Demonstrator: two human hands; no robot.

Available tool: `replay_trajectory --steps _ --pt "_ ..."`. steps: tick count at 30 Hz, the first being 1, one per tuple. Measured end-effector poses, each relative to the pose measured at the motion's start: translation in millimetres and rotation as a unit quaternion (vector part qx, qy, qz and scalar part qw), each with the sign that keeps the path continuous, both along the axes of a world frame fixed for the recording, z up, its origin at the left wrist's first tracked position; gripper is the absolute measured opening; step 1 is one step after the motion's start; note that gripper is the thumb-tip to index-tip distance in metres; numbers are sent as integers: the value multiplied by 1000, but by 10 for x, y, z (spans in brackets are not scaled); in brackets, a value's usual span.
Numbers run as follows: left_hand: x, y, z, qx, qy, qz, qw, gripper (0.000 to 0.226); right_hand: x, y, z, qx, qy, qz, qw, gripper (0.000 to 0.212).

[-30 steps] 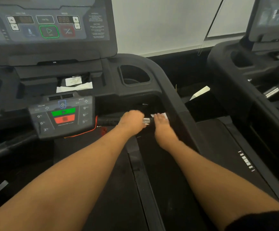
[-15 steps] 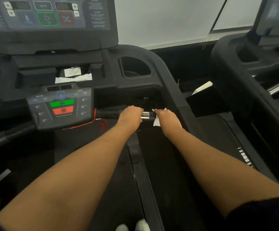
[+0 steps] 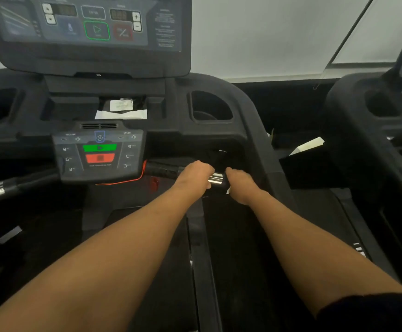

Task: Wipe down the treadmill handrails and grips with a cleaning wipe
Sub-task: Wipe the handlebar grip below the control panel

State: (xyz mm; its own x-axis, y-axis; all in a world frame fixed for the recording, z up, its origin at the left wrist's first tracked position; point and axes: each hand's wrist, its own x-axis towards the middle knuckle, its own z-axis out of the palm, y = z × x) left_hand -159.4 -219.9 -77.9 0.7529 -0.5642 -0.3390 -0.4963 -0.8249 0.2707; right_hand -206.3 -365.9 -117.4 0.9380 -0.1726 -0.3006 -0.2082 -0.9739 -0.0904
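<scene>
The left hand (image 3: 195, 176) is wrapped round the black handrail (image 3: 161, 172). Its grip is curled tight on the bar. Just to its right, a shiny silver part (image 3: 215, 179) of the bar shows between the two hands.

The right hand (image 3: 242, 185) is on the end of the same bar, just beside the silver part. Its grip is curled too, and it holds the white wipe (image 3: 228, 190) against the bar. Only a small corner of the wipe peeks out under the hand, and the rest is hidden.

To the left of the hands is a small button panel (image 3: 99, 154) with a green button above a red one. A thin red cord (image 3: 133, 179) hangs under it. Above the panel, some white papers (image 3: 121, 111) lie in a little tray, and a round cup holder (image 3: 210, 107) sits to the right of them. The big screen (image 3: 89, 32) stands at the top. Far to the left is another handrail bar (image 3: 3, 188) with a silver part. A second treadmill (image 3: 363, 121) stands on the right side
</scene>
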Motion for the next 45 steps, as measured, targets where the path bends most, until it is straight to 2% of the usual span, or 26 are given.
replay_trajectory --steps 3,6,8,11,13,15,17,19,22,26,30,31,34,37,40,43,45 --pt "8 -9 12 5 10 8 1000 38 136 -35 93 50 82 -4 995 52" --pt "23 -18 3 3 24 13 1000 46 244 -85 173 53 161 21 985 57" --pt "17 -3 13 0 18 14 1000 45 239 -84 149 66 149 16 986 60" --pt "-13 -4 24 1 3 14 1000 49 45 -15 -4 49 -14 -3 999 69" --pt "-12 -13 20 7 1 14 1000 52 -162 49 -171 35 -148 -20 988 77" --pt "14 -26 5 11 -1 6 1000 48 -328 85 -254 82 -257 -45 962 71" --pt "32 -20 -1 14 0 -3 1000 42 -448 67 -282 123 -295 -61 945 60" --pt "32 -1 9 12 -3 -10 1000 34 -523 43 -251 149 -280 -82 945 53" --pt "27 11 14 12 -15 -19 1000 36 -523 41 -129 189 -236 -80 950 52" --pt "31 -11 16 28 -8 -20 999 41 -432 78 -8 95 -190 -118 970 47" --pt "26 -30 12 33 -21 -29 999 32 -302 311 25 28 -184 -128 974 32" --pt "25 -37 -1 35 -25 -30 999 29 -276 388 -7 26 -182 -111 977 34" --pt "8 22 -25 35 -43 -45 997 34 -326 497 -91 76 -195 -66 976 65" --pt "25 243 -3 -4 -82 -83 993 66 -506 241 -147 1 -195 -36 980 71" --pt "107 644 84 78 -178 -90 977 82 -460 209 -137 -45 -142 -57 987 75" --pt "195 1061 85 170 -230 -78 955 83 -405 337 -95 -34 -143 -70 987 70" --pt "228 1269 86 196 -255 -83 943 80 -494 257 -88 -5 -158 -41 987 67"
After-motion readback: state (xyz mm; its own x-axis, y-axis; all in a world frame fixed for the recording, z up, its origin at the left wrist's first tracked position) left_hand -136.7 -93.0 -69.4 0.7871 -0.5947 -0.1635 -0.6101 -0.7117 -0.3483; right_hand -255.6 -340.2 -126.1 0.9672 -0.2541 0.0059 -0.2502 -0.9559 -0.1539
